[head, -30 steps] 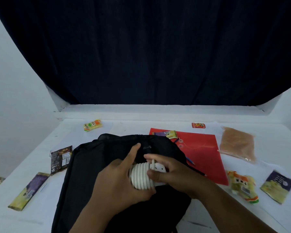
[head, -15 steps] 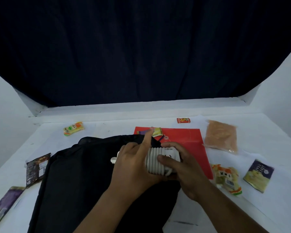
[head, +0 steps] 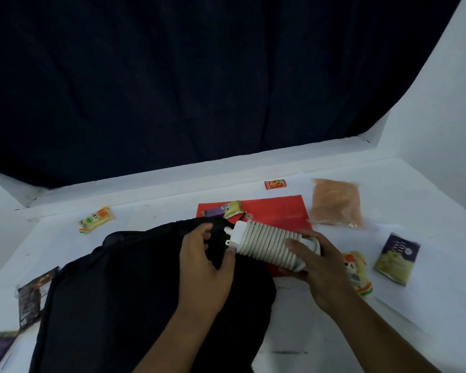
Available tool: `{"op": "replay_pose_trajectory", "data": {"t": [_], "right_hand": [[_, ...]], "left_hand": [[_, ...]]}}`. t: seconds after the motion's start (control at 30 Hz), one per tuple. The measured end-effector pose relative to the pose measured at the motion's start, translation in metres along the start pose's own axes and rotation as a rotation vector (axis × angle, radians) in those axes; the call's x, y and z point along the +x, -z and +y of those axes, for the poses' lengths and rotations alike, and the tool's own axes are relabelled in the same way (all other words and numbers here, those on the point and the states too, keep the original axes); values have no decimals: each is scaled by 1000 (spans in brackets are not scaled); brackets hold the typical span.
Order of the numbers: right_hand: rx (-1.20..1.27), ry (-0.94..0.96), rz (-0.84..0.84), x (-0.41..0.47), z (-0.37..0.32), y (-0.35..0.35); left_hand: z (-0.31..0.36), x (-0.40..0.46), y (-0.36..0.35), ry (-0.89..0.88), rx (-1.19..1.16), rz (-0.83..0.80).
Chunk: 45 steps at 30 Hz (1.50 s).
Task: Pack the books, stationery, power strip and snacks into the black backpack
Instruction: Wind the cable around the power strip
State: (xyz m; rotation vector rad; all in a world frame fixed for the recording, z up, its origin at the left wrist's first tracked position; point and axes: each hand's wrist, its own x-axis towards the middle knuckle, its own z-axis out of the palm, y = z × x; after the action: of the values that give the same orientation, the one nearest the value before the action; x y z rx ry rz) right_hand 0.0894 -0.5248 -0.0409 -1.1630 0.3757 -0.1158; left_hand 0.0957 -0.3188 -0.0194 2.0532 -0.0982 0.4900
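Lying across the lower middle of the white worktop (head: 428, 200), the black backpack (head: 135, 297) is gripped at its upper edge by the left hand (head: 203, 267), whose fingers (head: 199, 232) are curled into the fabric. The power strip (head: 269, 244), with its white cord wound round it, is grasped at its right end by the right hand (head: 318, 267) and held just at the backpack's 2 o'clock corner, the plug end pointing toward the left hand. A red folder (head: 277, 214) is seen beneath and beyond the strip, at 12 o'clock, with a purple-yellow snack packet (head: 225, 210) on it. A clear bag of brown grains (head: 335, 204) lies at 2 o'clock, and a purple packet (head: 397, 258) at 3 o'clock.
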Motion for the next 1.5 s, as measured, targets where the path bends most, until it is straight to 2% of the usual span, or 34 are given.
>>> {"op": "replay_pose_trajectory", "data": {"t": [0.07,0.1,0.17,0.2,0.23,0.3,0.4,0.47,0.6,0.7,0.8,0.87,0.97,1.03,1.1,1.23,1.27,1.33,1.37,1.43,1.5], "right_hand": [[8,10,18,2,2,2],[23,8,19,3,3,3],[44,4,18,3,4,3],[50,4,15,3,5,3],[56,8,14,3,5,3],[62,19,20,3,4,5],[77,35,35,3,0,10],[83,53,38,4,-3,11],[10,94,7,1,-4,5],[-53,103,-52,-8,-4,-8],[-83,68,-120,-19,2,-26],[-110,60,-180,-25,7,-40],[-178,79,-232,-35,13,-55],[-226,95,-245,-40,17,-61],[-266,103,-242,-41,21,-62],[-326,98,-204,-42,25,-59],[-350,103,-203,-44,26,-58],[-385,112,-207,-48,24,-55],[-409,123,-217,-50,22,-54],[-493,186,-278,-54,14,-50],[-574,260,-399,-59,5,-53]], "left_hand": [[-11,-14,-13,189,148,-172],[-13,-21,-18,250,302,-287],[-18,-36,-26,276,646,-445],[-22,-41,-29,253,720,-465],[-23,-43,-29,221,713,-434],[-24,-42,-24,213,525,-341],[-18,-30,-3,467,-21,-164],[-13,-24,19,558,-162,-12],[-10,-23,74,503,-120,245],[-9,-27,125,348,54,288],[-20,-36,158,326,374,284],[-24,-47,160,339,518,210],[-19,-61,145,585,654,-44],[-5,-61,134,582,910,-165],[15,-56,125,585,1015,-290],[16,-56,98,807,958,-492],[14,-60,92,808,966,-507],[9,-65,92,714,971,-437],[6,-67,98,638,898,-361],[2,-71,121,516,617,-201],[11,-74,145,465,395,-94]]}}
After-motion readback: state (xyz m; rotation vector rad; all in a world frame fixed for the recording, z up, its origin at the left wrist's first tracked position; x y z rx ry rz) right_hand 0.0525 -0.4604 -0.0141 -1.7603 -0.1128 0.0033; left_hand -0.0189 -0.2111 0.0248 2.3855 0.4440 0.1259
